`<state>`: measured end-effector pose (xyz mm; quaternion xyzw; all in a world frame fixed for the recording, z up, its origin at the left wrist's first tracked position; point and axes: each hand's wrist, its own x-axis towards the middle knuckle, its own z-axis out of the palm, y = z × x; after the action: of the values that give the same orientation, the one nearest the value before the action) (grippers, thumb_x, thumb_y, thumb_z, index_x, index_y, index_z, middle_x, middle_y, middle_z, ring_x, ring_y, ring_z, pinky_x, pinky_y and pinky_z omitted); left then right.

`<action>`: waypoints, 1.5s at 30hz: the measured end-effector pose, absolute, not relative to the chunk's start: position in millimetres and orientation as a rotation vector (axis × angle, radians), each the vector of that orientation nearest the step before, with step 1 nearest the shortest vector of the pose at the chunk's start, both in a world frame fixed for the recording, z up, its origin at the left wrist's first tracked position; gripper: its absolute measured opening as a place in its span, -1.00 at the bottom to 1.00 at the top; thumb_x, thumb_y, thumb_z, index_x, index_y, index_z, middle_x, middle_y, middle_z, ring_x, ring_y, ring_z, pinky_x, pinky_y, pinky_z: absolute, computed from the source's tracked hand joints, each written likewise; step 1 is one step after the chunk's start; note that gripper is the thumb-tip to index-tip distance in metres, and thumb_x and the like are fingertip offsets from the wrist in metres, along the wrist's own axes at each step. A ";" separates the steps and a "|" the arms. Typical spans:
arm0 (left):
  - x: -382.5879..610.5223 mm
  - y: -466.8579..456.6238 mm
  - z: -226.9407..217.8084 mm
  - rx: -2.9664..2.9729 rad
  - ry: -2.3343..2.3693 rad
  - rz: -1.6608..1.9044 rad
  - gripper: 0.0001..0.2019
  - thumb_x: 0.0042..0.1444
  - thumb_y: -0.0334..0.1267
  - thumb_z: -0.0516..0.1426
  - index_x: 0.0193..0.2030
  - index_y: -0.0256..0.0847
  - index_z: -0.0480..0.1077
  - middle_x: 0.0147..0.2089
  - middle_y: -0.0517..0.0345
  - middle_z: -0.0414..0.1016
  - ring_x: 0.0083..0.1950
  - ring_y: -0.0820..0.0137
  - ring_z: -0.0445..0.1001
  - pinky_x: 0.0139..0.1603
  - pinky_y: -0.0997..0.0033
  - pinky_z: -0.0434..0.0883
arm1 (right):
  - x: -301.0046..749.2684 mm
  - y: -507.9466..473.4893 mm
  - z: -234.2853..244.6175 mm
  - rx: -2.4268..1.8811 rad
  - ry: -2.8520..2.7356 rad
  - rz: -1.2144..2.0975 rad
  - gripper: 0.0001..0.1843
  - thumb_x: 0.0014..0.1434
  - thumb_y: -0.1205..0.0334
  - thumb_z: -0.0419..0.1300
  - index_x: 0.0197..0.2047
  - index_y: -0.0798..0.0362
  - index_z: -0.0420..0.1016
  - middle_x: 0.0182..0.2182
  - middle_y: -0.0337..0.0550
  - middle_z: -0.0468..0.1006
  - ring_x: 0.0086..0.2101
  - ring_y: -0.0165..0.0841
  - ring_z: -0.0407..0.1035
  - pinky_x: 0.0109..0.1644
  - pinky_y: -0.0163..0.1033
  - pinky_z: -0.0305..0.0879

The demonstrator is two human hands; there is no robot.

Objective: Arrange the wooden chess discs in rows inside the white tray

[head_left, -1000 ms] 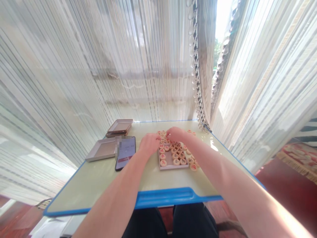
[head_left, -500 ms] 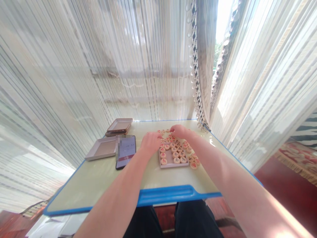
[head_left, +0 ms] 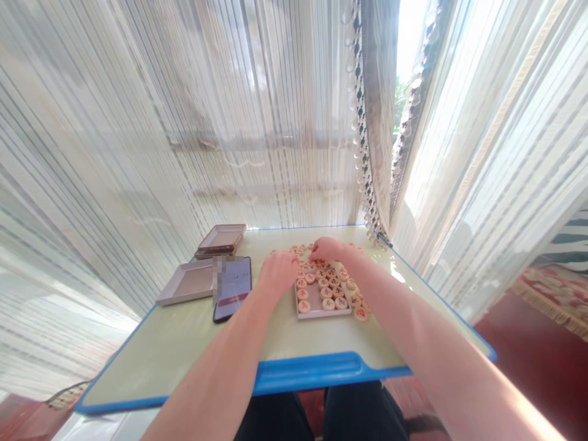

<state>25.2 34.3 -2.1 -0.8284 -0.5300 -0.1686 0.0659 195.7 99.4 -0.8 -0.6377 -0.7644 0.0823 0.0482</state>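
Note:
A shallow open box (head_left: 324,314) holds round wooden Chinese chess pieces, with red characters down its left side and black ones (head_left: 328,304) down its right. Bare floor of the box shows between these columns. My left hand (head_left: 280,268) is at the box's back left corner, its fingers curled inward and their tips partly hidden. Over the pieces behind the box is my right hand (head_left: 327,248), with thumb and fingers drawn together pointing down; whatever lies between them is too small to make out. More loose pieces (head_left: 361,313) lie along the box's right side.
A phone (head_left: 233,288) leans against an open box lid (head_left: 186,283) on the left. Behind these, another shallow box (head_left: 223,237) sits stacked. The pale table has a blue rim (head_left: 312,370) at its front edge. String curtains (head_left: 275,122) hang behind the table.
My right hand has shifted slightly left and nearer to the box. The left hand stays by the back left corner. The whole view has tilted a little, so the table sits lower.

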 end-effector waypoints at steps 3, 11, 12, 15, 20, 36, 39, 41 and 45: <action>26.9 32.3 -1.2 -2.504 -1.597 -0.481 -0.66 0.13 -0.36 -0.09 -0.32 -0.18 0.53 -0.26 0.00 0.58 -0.16 0.27 0.48 -0.13 0.32 0.38 | 193.2 101.0 -2.1 -1.955 -2.327 0.238 -0.81 -0.02 0.18 0.21 -0.34 0.05 0.60 -0.39 -0.07 0.58 -0.32 -0.26 0.46 -0.27 -0.28 0.33; 29.6 34.0 -1.4 -2.518 -1.682 -0.702 -0.69 0.13 -0.31 -0.07 -0.29 -0.19 0.52 -0.23 0.01 0.58 -0.14 0.24 0.50 -0.08 0.27 0.38 | 194.7 88.7 1.5 -1.816 -2.240 0.246 -0.57 -0.04 0.34 0.18 -0.04 0.03 0.47 -0.15 -0.13 0.56 -0.18 -0.32 0.44 -0.14 -0.33 0.33; 28.5 35.9 -2.2 -2.523 -1.717 -0.818 -0.69 0.14 -0.29 -0.06 -0.26 -0.19 0.52 -0.22 0.03 0.58 -0.14 0.25 0.50 -0.08 0.29 0.38 | 193.8 81.8 4.9 -1.766 -2.223 0.249 -0.55 -0.02 0.34 0.17 0.01 0.02 0.43 -0.13 -0.14 0.55 -0.17 -0.35 0.43 -0.12 -0.35 0.32; 24.7 42.3 -4.4 -2.596 -1.850 -1.210 -0.67 0.15 -0.11 -0.02 -0.22 -0.21 0.52 -0.24 0.06 0.59 -0.19 0.30 0.50 -0.17 0.38 0.40 | 189.5 54.7 18.9 -1.484 -2.159 0.323 -0.57 0.01 0.35 0.16 0.00 -0.01 0.41 -0.15 -0.17 0.55 -0.25 -0.42 0.44 -0.16 -0.38 0.32; 24.3 43.7 -2.6 -2.846 -2.109 -1.689 -0.54 0.00 0.10 0.09 -0.33 -0.33 0.53 -0.33 -0.01 0.56 -0.38 0.39 0.46 -0.50 0.50 0.29 | 188.2 18.5 27.8 -1.218 -2.151 0.266 -0.60 -0.01 0.37 0.18 -0.04 0.02 0.41 -0.27 -0.19 0.55 -0.31 -0.44 0.41 -0.20 -0.34 0.32; 30.4 28.7 10.0 -3.003 -2.141 -1.704 -0.61 -0.14 0.05 0.20 -0.41 -0.31 0.53 -0.60 0.21 0.34 -0.54 0.53 0.21 -0.53 0.51 0.11 | 191.2 16.9 -8.1 -1.033 -1.989 -0.069 -0.82 0.09 0.29 0.18 -0.19 0.02 0.49 -0.23 -0.11 0.51 -0.20 -0.35 0.40 -0.12 -0.27 0.29; 27.2 32.0 6.8 -2.814 -2.187 -1.629 -0.65 -0.08 -0.02 0.15 -0.38 -0.30 0.53 -0.56 0.17 0.41 -0.51 0.47 0.30 -0.49 0.50 0.20 | 192.4 16.6 -7.5 -1.133 -2.010 -0.026 -0.77 0.06 0.29 0.19 -0.16 0.01 0.48 -0.24 -0.13 0.53 -0.18 -0.33 0.38 -0.09 -0.24 0.28; 23.6 35.6 3.8 -2.552 -2.135 -1.583 -0.69 -0.03 -0.11 0.08 -0.30 -0.28 0.52 -0.47 0.12 0.50 -0.40 0.40 0.41 -0.38 0.47 0.29 | 193.6 16.1 -6.6 -1.229 -2.056 0.044 -0.74 0.04 0.29 0.20 -0.14 -0.01 0.48 -0.26 -0.17 0.55 -0.16 -0.31 0.37 -0.07 -0.21 0.27; 20.2 41.1 -1.3 -2.412 -2.030 -1.308 -0.70 0.02 -0.22 0.01 -0.25 -0.25 0.52 -0.32 0.08 0.58 -0.22 0.32 0.49 -0.14 0.41 0.35 | 195.0 14.8 -4.9 -1.407 -2.168 0.201 -0.71 -0.03 0.25 0.25 -0.16 -0.08 0.50 -0.24 -0.22 0.56 -0.14 -0.27 0.36 -0.06 -0.18 0.26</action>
<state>20.2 41.1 -1.3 -0.7002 -0.5893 -0.3796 -0.1353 195.0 14.8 -4.9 -0.5224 -0.8050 0.0747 0.2710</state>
